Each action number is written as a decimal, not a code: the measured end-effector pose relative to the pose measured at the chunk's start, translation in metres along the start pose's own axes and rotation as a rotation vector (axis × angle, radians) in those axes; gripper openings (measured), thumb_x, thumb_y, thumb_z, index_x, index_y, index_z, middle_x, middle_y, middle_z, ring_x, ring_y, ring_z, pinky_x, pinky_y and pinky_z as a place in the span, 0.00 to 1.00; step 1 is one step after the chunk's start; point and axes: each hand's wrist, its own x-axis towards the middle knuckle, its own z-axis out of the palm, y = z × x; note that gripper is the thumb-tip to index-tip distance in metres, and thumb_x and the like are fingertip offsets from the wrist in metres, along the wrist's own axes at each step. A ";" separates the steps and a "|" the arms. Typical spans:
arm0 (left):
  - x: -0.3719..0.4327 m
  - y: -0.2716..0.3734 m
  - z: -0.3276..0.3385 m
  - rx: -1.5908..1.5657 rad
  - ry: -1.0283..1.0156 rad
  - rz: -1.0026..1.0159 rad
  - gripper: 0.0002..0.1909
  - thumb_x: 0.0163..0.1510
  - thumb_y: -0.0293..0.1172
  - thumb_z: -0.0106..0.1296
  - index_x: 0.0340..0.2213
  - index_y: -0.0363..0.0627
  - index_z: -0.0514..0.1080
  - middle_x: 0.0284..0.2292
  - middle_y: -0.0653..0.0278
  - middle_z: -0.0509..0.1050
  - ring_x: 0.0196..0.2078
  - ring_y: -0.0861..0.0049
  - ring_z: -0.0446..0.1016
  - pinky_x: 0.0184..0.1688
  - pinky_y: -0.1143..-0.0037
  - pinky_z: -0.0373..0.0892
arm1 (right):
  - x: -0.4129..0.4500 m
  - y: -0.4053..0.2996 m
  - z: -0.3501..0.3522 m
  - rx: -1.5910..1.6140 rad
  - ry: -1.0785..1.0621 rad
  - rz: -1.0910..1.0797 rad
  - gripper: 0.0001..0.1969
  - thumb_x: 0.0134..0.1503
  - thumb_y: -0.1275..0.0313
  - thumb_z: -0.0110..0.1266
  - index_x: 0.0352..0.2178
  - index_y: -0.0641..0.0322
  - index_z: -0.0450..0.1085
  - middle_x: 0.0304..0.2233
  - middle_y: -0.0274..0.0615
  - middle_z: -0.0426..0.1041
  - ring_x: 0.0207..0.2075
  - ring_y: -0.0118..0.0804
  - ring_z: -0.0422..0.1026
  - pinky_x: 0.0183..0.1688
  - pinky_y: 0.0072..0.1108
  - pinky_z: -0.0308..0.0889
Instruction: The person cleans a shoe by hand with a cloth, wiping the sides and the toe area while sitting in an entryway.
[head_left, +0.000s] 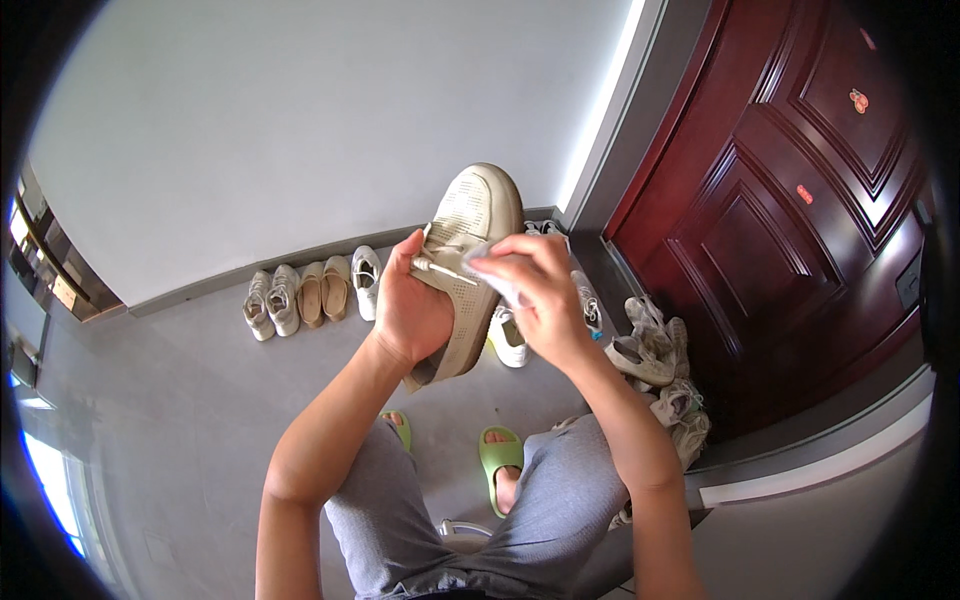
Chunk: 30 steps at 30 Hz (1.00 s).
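Note:
A cream lace-up shoe (469, 208) with a perforated upper is raised above the floor, toe pointing away from me. My left hand (417, 307) grips it at the opening, thumb beside the laces (450, 268) and the fingers hidden inside or behind the shoe. Between the fingers of my right hand (541, 289) is a white cloth or wipe (496, 276), slightly blurred. It lies against the side of the shoe by the laces, or just over it; I cannot tell which.
Along the wall stand grey-white sneakers (271, 301), tan slip-ons (324, 291) and a white shoe (366, 282). Another white shoe (510, 339) sits below the raised one. A heap of shoes (660, 360) lies by the dark red door (750, 247). Green slides (501, 454) are on my feet.

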 end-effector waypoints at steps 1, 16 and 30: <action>0.001 0.003 -0.002 0.001 0.002 0.001 0.28 0.61 0.48 0.36 0.53 0.38 0.67 0.52 0.52 0.71 0.56 0.59 0.68 0.62 0.62 0.58 | -0.002 0.000 0.006 0.040 -0.067 -0.034 0.21 0.45 0.86 0.57 0.41 0.53 0.77 0.38 0.38 0.71 0.41 0.41 0.68 0.47 0.30 0.65; 0.020 0.029 -0.010 -0.209 -0.105 0.300 0.24 0.59 0.40 0.40 0.51 0.36 0.66 0.52 0.51 0.70 0.55 0.57 0.67 0.62 0.60 0.59 | -0.026 -0.005 0.034 0.354 -0.189 0.116 0.19 0.43 0.91 0.52 0.35 0.58 0.74 0.41 0.39 0.70 0.45 0.42 0.69 0.46 0.29 0.68; 0.113 -0.002 -0.143 0.351 0.814 0.244 0.29 0.57 0.46 0.38 0.55 0.41 0.65 0.54 0.57 0.69 0.57 0.69 0.67 0.59 0.66 0.63 | -0.062 0.093 -0.019 0.325 0.060 0.703 0.14 0.56 0.84 0.48 0.42 0.67 0.73 0.43 0.39 0.74 0.43 0.30 0.73 0.47 0.20 0.67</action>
